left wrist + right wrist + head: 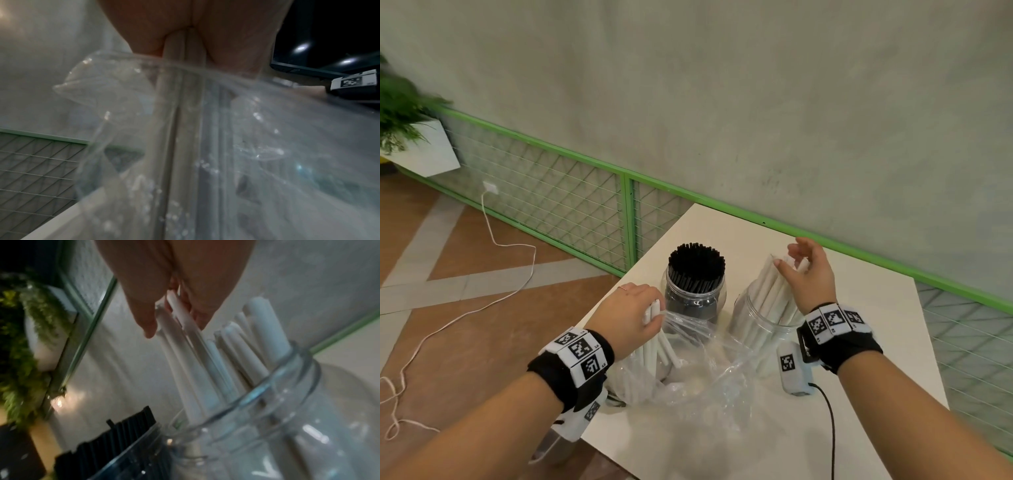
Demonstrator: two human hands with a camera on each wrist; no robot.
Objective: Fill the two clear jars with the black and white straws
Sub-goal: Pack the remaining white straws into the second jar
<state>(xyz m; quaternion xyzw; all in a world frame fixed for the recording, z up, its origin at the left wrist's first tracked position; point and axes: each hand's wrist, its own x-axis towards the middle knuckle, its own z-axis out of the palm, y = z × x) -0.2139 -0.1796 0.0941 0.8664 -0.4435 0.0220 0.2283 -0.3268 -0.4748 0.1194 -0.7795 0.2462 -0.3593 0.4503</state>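
Left hand [631,313] grips bagged white straws [654,337]; right hand [806,275] holds jarred ones.

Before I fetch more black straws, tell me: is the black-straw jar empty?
No, the jar is packed with upright black straws.

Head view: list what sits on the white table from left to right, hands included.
Left hand gripping white straws from the plastic bag → jar of black straws → jar of white straws → right hand at those straws' tops.
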